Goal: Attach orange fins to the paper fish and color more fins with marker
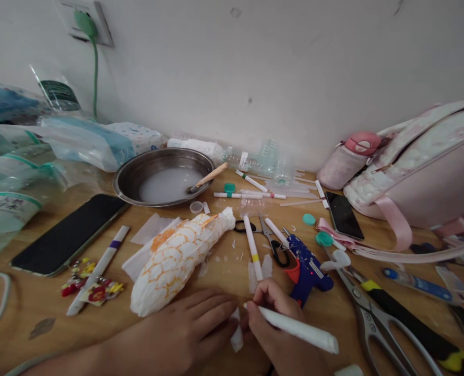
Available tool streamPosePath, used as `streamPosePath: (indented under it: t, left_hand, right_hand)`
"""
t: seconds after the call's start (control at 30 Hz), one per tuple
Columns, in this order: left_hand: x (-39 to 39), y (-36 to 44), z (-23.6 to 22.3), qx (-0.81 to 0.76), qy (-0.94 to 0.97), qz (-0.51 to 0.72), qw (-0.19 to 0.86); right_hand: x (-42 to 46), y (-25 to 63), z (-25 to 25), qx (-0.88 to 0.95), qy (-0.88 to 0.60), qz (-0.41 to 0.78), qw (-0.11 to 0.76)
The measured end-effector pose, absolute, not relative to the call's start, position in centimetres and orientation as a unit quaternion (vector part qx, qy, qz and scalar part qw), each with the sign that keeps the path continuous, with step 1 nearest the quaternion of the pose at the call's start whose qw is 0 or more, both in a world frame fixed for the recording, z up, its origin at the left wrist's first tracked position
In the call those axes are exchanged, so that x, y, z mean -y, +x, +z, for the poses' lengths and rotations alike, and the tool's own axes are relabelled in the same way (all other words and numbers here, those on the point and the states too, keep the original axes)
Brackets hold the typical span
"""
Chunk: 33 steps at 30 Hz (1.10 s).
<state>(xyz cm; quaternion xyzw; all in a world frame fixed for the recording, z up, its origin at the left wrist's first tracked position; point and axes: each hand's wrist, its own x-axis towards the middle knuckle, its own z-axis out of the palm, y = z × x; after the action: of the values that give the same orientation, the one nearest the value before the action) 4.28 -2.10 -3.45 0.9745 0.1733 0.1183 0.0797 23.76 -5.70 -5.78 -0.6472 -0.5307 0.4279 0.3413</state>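
Observation:
My right hand (276, 326) is closed around a white marker (302, 329), its tip pointing left. My left hand (192, 326) lies low over the table, fingers together, with fingertips and thumb at the edge of a small white paper piece (237, 337). The two hands are close together, and the paper piece shows between them. Just beyond my left hand rests a white papered, bottle-shaped object (180, 258) with orange scale lines drawn on it. A white marker with a yellow band (254, 248) lies beyond my right hand.
A metal basin (122, 190) of cloudy liquid holds a wooden-handled brush. Around me lie a black phone (69, 235), a purple-banded marker (98, 269), a blue glue gun (308, 266), small scissors (273, 243) and large shears (367, 316). A pink backpack (431, 172) stands right; plastic bottles (12, 203) left.

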Motion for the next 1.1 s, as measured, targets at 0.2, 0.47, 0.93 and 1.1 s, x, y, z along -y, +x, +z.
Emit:
streamPosePath:
  t: [0.2, 0.47, 0.93, 1.1]
  left_hand:
    - [1.9, 4.1, -3.1, -0.149, 0.983, 0.097, 0.037]
    - [2.3, 3.9, -3.2, -0.136, 0.986, 0.094, -0.007]
    - [2.4, 3.8, -4.1, -0.155, 0.984, 0.091, 0.009]
    - [2.3, 3.9, -3.7, -0.154, 0.984, 0.087, 0.001]
  right_hand:
    - [5.0, 23.9, -5.8, 0.555, -0.627, 0.42, 0.349]
    - [5.4, 24.6, -4.1, 0.638, -0.567, 0.36, 0.376]
    - [5.7, 24.2, -3.7, 0.666, -0.582, 0.382, 0.268]
    - [5.7, 24.4, -3.5, 0.654, -0.587, 0.405, 0.251]
